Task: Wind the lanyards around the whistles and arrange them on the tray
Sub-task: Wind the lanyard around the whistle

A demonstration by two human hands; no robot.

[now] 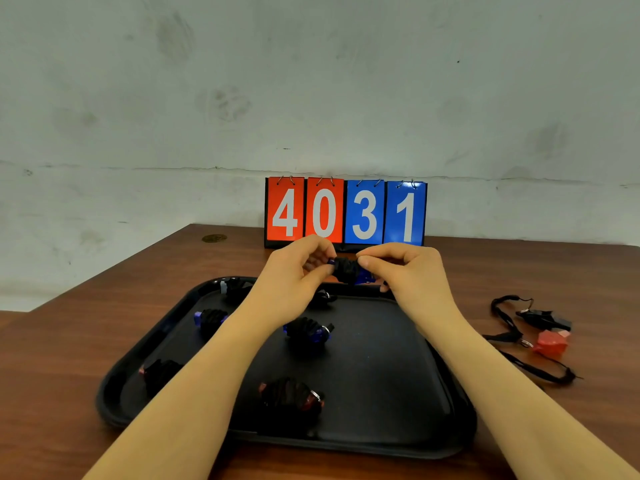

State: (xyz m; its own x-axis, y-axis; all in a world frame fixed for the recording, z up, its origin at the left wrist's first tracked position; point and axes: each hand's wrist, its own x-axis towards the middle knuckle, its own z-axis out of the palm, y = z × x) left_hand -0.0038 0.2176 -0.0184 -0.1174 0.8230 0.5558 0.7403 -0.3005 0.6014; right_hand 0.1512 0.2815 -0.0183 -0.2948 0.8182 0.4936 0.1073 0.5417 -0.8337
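Note:
My left hand [298, 271] and my right hand [408, 271] pinch a blue whistle [348, 270] between them above the far rim of the black tray [398, 393]; a black lanyard is wound thickly around it. Several wound whistles lie on the tray: a blue one [308, 332] in the middle, a red one [291, 396] near the front, another blue one [209, 318] at the left, a red one [159, 374] at the front left. My forearms hide part of the tray.
On the brown table to the right of the tray lie a red whistle [550, 342] and a black whistle [545, 318] with loose, tangled black lanyards [509, 327]. A flip scoreboard [346, 213] reading 4031 stands at the back against the wall.

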